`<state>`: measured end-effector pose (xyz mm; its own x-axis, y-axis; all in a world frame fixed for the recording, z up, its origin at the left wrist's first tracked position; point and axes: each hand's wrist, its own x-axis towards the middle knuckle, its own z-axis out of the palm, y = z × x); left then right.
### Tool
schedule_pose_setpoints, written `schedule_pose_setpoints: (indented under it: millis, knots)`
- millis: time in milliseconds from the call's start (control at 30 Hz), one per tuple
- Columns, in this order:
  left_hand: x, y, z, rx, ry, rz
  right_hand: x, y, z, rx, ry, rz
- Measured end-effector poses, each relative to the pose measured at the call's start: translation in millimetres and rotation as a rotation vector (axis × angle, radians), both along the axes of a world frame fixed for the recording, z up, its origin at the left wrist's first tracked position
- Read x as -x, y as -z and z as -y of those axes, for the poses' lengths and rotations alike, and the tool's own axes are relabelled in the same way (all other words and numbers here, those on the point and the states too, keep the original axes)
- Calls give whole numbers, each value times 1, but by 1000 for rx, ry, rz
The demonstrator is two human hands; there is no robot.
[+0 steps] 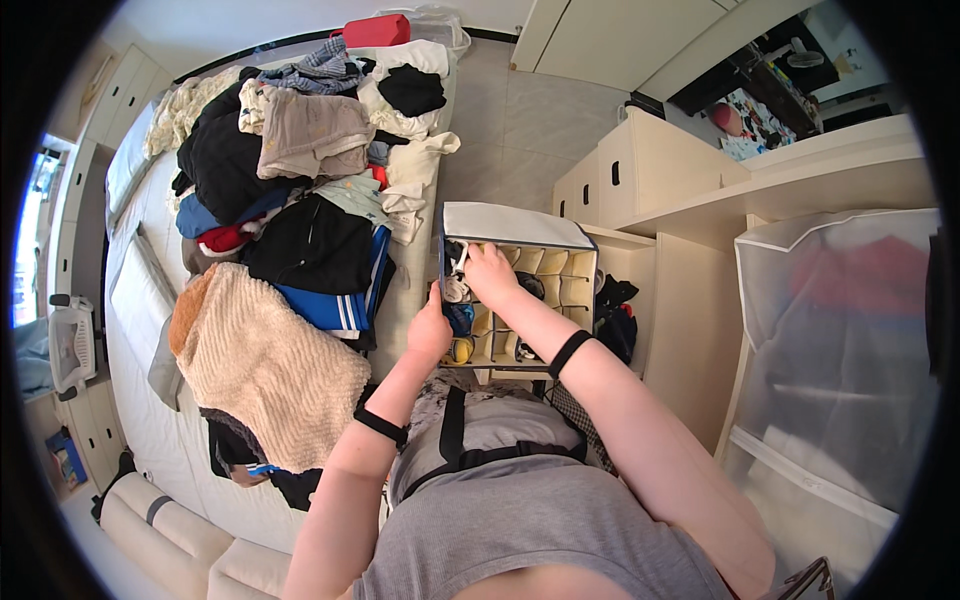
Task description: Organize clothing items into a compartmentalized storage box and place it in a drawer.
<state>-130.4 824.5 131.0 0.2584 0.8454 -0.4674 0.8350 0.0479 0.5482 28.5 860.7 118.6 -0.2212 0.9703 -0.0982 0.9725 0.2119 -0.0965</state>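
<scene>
A fabric organizer box [576, 279] with cream compartments and a dark-trimmed white lid flap [510, 225] sits in front of me. My left hand [431, 330] rests against its left side, the thumb or a finger along the edge. My right hand [487, 271] reaches into the upper left compartments, its fingers on a white cloth item [460, 256], perhaps a sock. Below lie a rolled white item [456, 289], a blue item [458, 319] and a yellow-and-grey rolled item [460, 350]. Dark rolled items [530, 285] fill a compartment right of my right hand.
Left of the box is a bed [247, 495] with piled clothes, a beige fleece piece [270, 367] and black trousers [315, 244]. A drawer cabinet [637, 165] and open shelving [690, 330] stand at right, beside a translucent zip cover [840, 330]. Dark clothing [616, 322] lies beside the box.
</scene>
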Motion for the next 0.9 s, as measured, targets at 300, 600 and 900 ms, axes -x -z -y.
schedule_pose_setpoints:
  millis: [300,600,900]
  knots:
    - [4,6,7,-29,-57,50,-18,-13,27,82,23,-456]
    - [1,0,5,-47,56,3,-12,-8,2,-67,539,-729]
    - [-8,-3,9,-68,49,32,-11,22,-2,-146,1144,-1026]
